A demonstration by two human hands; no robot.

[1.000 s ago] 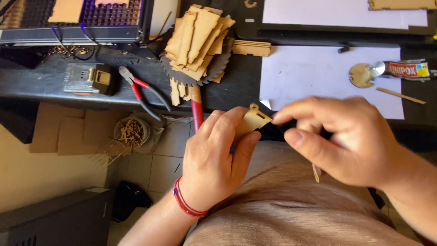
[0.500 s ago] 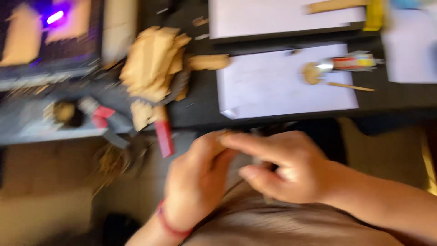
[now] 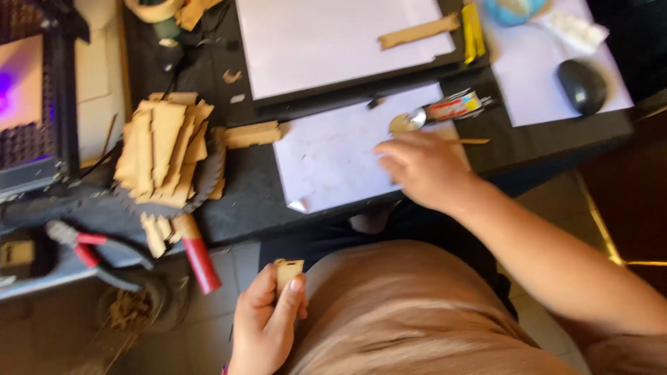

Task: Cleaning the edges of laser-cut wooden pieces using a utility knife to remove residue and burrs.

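The small cardboard piece [image 3: 288,271] sits pinched in the left hand [image 3: 267,323] above the lap, unglued, while the right hand [image 3: 424,167], fingers loosely spread, reaches toward the glue tube [image 3: 445,111].

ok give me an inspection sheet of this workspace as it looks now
surface: dark desk with white paper sheets on it
job's things: small wooden piece in the left hand, held over the lap; glue tube and thin stick lie just beyond the right hand
clutter: pile of wooden cutouts, red-handled pliers, red-handled tool, wood strip, computer mouse
grippers: left hand closed on the wooden piece; right hand open, reaching over the paper
cables: dark cable, blurred, near the top left
surroundings: machine with purple glow at left; tiled floor below
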